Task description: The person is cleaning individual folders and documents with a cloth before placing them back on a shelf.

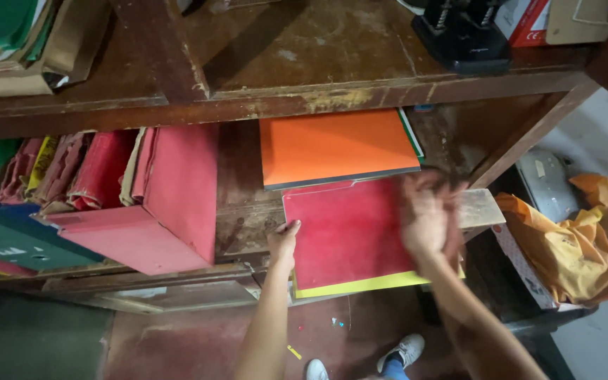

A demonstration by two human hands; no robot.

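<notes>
Worn wooden shelf (248, 218), red folder (346, 232) under left hand (284, 239), red floor (198, 345)

Light: dim indoor, brighter from right, where pale floor and orange cloth (585, 239) read lightest. Shadow: deep under upper shelf board (269, 98); left lower corner near black. Glare: none strong; faint sheen on orange folder (336, 144). Blur: right hand (427, 218) heavily smeared, outline lost; left hand (283, 243) sharp at edge of red folder (346, 232). Focus: shelf centre crisp, corners softer. Distortion: wide-angle bend, shelf edges bowing and splaying toward frame sides. Colour: warm, saturated reds.
</notes>
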